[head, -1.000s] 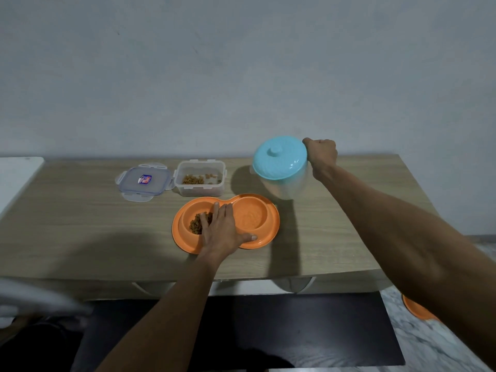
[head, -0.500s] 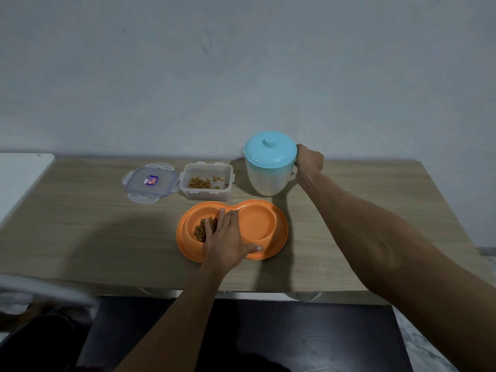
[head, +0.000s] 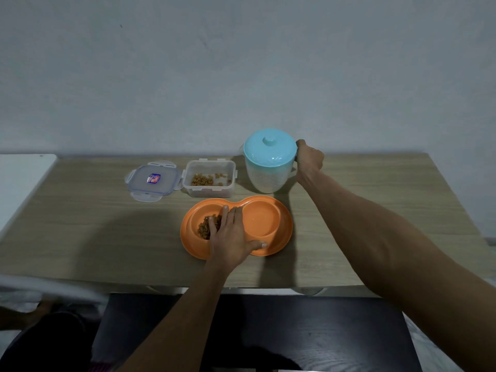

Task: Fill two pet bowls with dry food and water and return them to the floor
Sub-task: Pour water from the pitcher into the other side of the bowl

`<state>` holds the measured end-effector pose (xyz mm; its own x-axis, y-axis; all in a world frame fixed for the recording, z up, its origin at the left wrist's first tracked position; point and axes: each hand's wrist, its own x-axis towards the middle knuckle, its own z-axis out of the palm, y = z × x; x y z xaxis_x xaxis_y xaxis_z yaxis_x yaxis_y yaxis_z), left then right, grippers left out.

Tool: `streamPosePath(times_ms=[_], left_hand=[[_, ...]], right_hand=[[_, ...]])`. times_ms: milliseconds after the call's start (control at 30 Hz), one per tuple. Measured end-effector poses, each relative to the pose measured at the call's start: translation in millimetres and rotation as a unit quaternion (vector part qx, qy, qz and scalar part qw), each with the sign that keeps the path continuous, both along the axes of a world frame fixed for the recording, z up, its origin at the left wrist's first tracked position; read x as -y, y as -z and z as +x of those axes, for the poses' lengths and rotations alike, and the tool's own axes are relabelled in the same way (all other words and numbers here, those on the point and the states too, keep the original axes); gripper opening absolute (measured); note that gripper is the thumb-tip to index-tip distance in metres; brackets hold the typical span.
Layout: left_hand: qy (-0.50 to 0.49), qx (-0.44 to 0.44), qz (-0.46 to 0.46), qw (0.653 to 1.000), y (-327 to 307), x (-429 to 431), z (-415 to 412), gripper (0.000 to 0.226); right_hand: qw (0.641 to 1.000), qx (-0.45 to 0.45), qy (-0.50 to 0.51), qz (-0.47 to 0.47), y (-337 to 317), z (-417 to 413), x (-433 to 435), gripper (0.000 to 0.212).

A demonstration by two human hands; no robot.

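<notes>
Food done: brown dry kibble (head: pixel 205 228) in orange plastic double bowl (head: pixel 285 226), left hand (head: pixel 230 242) flat on it, fingers straight; right hand (head: pixel 308 159) fingers clamped on blue-lidded translucent jug (head: pixel 265 170) handle; water unclear, floor return pending.

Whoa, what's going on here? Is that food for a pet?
Someone is getting a pet's meal ready. Their left hand lies flat on an orange plastic double pet bowl on the wooden table. The bowl's left dish holds brown dry kibble. Their right hand grips the handle of a clear plastic jug with a light blue lid, upright behind the bowl. A clear plastic food box sits open, its clear snap-on lid beside it.
</notes>
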<state>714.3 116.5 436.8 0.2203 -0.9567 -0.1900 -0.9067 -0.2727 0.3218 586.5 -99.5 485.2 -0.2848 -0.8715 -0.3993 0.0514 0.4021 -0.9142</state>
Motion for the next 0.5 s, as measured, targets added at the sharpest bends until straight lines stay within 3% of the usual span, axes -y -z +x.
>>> streamPosePath(times_ms=[233, 433, 500], left_hand=[[0.004, 0.001, 0.004, 1.0, -11, -1, 6, 0.114], [-0.129, -0.039, -0.102, 0.986, -25, -8, 44, 0.087], [-0.179, -0.054, -0.086, 0.979, -24, -10, 62, 0.083]], right_hand=[[1.0, -0.006, 0.015, -0.015, 1, -12, -31, 0.038], [0.998, -0.059, -0.016, 0.029, 25, -21, -72, 0.047], [0.992, -0.107, -0.034, 0.049, 31, -21, -89, 0.045]])
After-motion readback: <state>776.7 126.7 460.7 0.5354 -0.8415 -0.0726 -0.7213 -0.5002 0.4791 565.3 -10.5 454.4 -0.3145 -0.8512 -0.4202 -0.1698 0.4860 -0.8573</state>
